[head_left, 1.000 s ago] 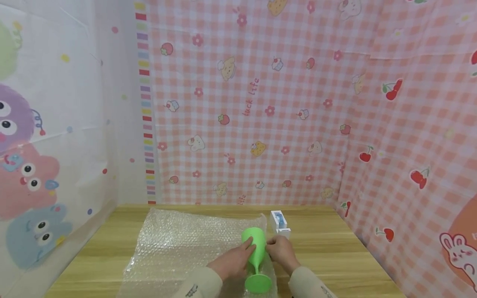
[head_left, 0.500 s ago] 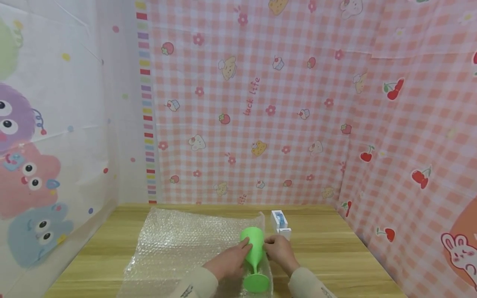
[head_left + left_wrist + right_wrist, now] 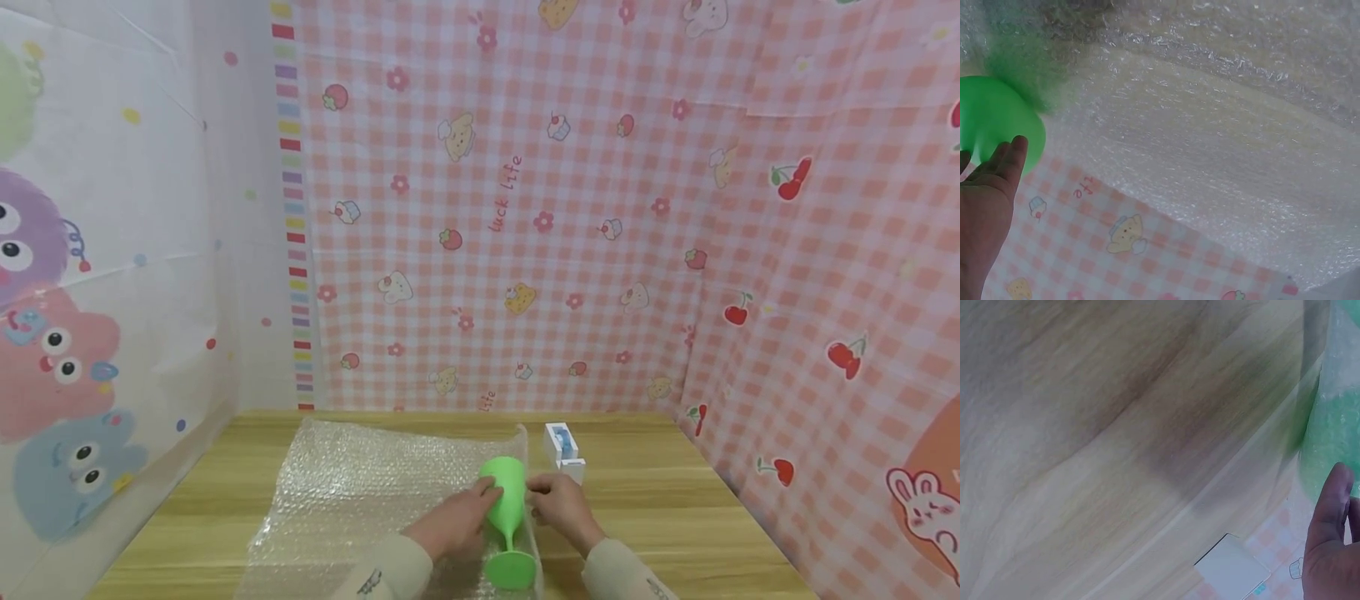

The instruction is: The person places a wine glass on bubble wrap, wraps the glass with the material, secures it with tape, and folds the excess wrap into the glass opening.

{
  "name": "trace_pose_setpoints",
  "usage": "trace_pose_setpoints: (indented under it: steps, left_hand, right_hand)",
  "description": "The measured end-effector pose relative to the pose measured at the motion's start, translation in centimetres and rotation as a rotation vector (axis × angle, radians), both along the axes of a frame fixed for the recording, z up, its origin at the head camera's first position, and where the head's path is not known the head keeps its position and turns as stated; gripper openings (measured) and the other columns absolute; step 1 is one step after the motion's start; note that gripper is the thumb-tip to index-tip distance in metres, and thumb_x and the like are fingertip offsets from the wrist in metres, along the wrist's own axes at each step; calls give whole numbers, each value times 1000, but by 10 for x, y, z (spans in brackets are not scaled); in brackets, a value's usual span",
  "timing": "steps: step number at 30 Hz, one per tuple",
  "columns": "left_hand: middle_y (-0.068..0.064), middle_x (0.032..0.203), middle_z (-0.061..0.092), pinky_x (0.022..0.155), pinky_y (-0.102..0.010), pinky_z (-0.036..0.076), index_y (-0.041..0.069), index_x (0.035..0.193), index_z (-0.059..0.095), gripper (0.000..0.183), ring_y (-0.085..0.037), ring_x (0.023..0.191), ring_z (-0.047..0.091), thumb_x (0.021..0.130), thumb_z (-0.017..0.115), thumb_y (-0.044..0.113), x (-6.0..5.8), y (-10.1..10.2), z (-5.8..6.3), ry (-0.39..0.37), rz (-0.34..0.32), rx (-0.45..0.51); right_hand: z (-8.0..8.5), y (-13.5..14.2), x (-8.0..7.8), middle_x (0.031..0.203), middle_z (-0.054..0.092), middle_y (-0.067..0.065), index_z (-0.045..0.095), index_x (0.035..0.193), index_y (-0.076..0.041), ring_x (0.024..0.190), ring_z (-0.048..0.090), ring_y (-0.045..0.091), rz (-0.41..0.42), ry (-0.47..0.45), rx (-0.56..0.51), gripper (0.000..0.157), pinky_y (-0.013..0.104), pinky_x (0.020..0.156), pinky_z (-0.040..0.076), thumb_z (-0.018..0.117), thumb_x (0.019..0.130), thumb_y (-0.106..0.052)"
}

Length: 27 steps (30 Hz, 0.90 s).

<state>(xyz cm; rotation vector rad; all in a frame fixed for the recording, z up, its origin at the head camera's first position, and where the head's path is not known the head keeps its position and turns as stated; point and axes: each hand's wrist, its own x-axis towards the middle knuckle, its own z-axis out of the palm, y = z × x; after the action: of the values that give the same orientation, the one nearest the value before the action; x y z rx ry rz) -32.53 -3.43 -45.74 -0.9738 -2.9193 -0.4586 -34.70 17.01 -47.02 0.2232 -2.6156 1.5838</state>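
A bright green plastic goblet (image 3: 507,492) lies on its side on a sheet of bubble wrap (image 3: 360,492), bowl pointing away and foot toward me. My left hand (image 3: 457,518) holds the bowl from the left; in the left wrist view its fingers (image 3: 1015,156) lie along the green bowl (image 3: 991,112). On the other side, my right hand (image 3: 562,507) pinches the right edge of the wrap, raised against the goblet. Through the lifted wrap (image 3: 1329,437) in the right wrist view, the green shows blurred. Part of the goblet's left side is hidden by my left hand.
A white tape dispenser (image 3: 561,446) with a blue roll stands just beyond my right hand. The wood-grain table (image 3: 660,517) ends at a pink checked cloth wall (image 3: 570,275) behind, with patterned cloth at both sides.
The goblet and both hands have shifted slightly left, and the wrap's right edge has come in with them. The grips look the same.
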Motion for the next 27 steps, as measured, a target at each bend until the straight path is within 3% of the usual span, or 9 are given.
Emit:
trace_pose_setpoints:
  steps: [5,7,9,14,19,23,27]
  left_hand:
    - [-15,130,55,95,-33,52,2,126,61,40,-25,107,63,87,70,5,-9,-1,2,175,-81,47]
    - [-12,122,58,88,-30,54,3,118,62,34,-20,97,65,86,73,8,-12,0,2,210,-93,59]
    - [-9,118,59,84,-28,55,5,114,62,32,-18,92,64,86,75,11,-14,1,3,202,-80,70]
    - [-8,120,59,88,-31,54,4,128,59,45,-19,98,64,88,74,17,-18,6,5,123,11,66]
    - [-8,117,58,88,-30,54,3,126,62,42,-18,99,63,88,75,17,-21,7,0,145,39,50]
    - [-10,117,59,89,-32,54,2,122,62,39,-21,100,64,87,76,15,-21,6,-4,192,30,73]
    - [-12,119,60,90,-34,54,2,121,61,39,-23,101,64,87,75,15,-21,4,-3,164,50,83]
  right_hand:
    - [1,0,0,76,65,5,71,103,5,62,59,14,-7,72,115,19,30,55,52,67,86,-4]
    - [0,0,0,75,64,4,72,102,2,59,56,13,-10,107,163,19,29,53,48,68,84,-5]
    - [0,0,0,76,64,5,72,101,1,59,55,12,-8,131,190,19,29,54,47,68,84,-6]
    - [1,-1,0,99,71,10,72,102,-1,78,60,19,7,151,208,20,36,70,52,70,84,-7]
    - [2,-5,0,105,71,12,72,101,-2,98,63,29,22,179,220,19,46,83,53,72,83,-7]
    - [3,-6,0,104,72,13,72,100,-1,100,64,32,28,197,228,18,47,83,53,72,83,-7]
    - [4,-8,0,104,72,14,72,100,-1,97,65,31,42,203,231,18,44,81,53,73,84,-8]
